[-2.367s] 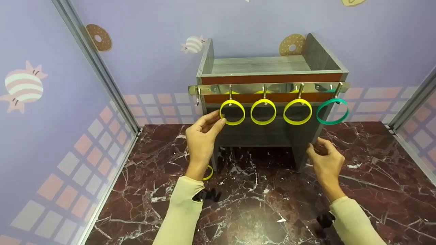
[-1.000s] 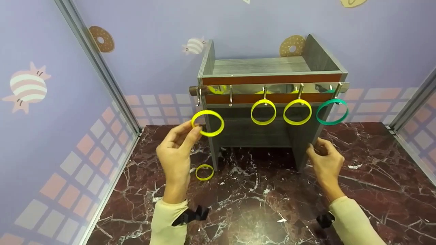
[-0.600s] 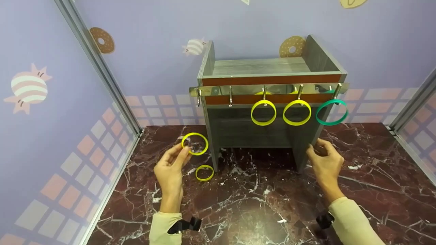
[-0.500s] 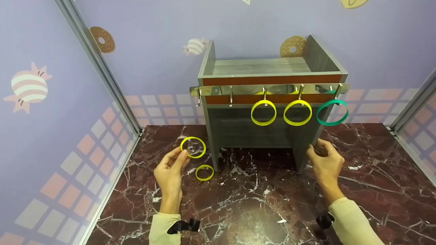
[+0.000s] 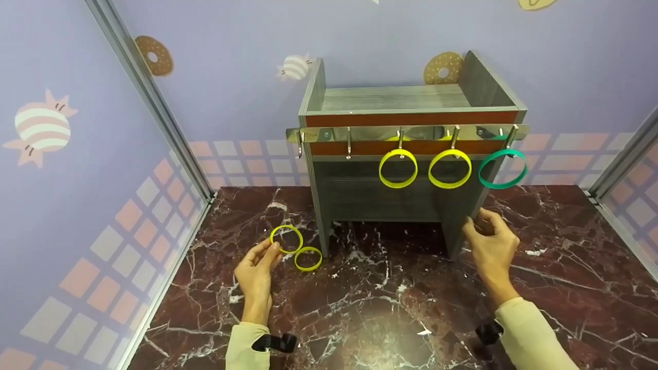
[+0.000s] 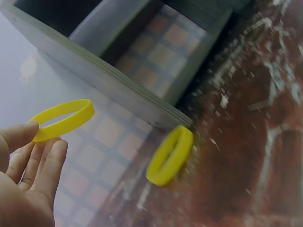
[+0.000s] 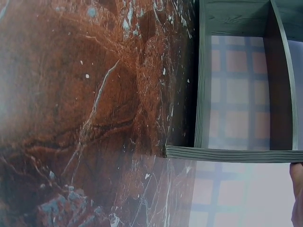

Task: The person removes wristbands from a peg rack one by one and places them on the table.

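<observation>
My left hand (image 5: 254,277) pinches a yellow silicone wristband (image 5: 287,239) between thumb and fingers, just above the marble tabletop. Close by, a second yellow wristband (image 5: 308,259) stands on its edge at the foot of a small grey wooden shelf (image 5: 321,216); the left wrist view shows the two bands apart. My right hand (image 5: 493,252) holds the shelf's right side panel low down, its fingertips partly hidden there. On the shelf's metal hook rail (image 5: 370,134) hang two yellow wristbands (image 5: 398,168) and a green wristband (image 5: 503,169). The two leftmost hooks (image 5: 348,144) are bare.
The dark red marble tabletop (image 5: 380,318) extends in front of the shelf. Purple patterned walls (image 5: 231,92) stand behind and at both sides, with metal corner posts (image 5: 149,97). The hooks jut forward from the rail.
My left hand has taken a yellow wristband off the second hook from the left and lowered it leftward, close to the standing band. The right hand stays on the shelf.
</observation>
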Available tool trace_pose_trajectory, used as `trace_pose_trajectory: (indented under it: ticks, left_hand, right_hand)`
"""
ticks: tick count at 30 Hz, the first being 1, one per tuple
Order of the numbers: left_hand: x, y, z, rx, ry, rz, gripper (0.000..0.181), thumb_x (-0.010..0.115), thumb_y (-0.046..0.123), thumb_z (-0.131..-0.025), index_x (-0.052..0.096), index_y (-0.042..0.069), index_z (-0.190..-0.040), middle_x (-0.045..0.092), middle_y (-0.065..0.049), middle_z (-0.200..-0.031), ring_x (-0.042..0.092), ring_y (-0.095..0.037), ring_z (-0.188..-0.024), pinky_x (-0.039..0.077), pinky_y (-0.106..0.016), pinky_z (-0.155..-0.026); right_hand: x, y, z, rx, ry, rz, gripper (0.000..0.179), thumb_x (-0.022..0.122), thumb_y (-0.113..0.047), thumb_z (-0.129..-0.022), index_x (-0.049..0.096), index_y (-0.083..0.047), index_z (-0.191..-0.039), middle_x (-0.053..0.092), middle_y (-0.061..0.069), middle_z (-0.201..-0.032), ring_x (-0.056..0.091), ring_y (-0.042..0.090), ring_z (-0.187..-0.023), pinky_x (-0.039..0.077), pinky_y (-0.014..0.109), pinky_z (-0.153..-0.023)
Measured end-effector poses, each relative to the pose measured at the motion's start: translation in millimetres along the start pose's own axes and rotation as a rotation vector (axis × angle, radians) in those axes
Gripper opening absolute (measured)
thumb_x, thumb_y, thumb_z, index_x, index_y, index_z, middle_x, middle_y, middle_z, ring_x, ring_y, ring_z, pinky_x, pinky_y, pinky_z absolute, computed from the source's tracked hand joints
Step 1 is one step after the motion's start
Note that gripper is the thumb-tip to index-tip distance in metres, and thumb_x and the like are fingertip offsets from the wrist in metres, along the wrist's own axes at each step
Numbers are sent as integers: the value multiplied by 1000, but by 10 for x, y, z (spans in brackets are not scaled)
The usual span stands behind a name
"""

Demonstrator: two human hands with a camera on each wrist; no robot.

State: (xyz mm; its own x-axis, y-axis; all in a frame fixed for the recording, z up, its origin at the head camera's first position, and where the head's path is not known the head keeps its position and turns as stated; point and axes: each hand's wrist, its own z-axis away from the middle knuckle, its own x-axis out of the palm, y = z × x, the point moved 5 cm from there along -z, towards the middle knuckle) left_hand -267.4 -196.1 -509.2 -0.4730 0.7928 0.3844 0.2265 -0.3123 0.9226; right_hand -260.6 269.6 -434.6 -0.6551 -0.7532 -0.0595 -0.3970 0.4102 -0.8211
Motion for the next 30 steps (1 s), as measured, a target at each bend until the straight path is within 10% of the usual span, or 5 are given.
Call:
trace_pose_trajectory:
  ticks: [30]
  left_hand:
    - [-400, -474, -134, -100, 96, -268, 29, 76, -4, -95, 70, -16, -121, 76, -18, -97, 76, -16, -80, 65, -25, -75]
  right_hand:
    - [23, 425, -50, 5, 2, 17, 18, 80, 8, -86, 79, 6, -104, 77, 20, -91, 69, -8, -73, 55, 8, -60]
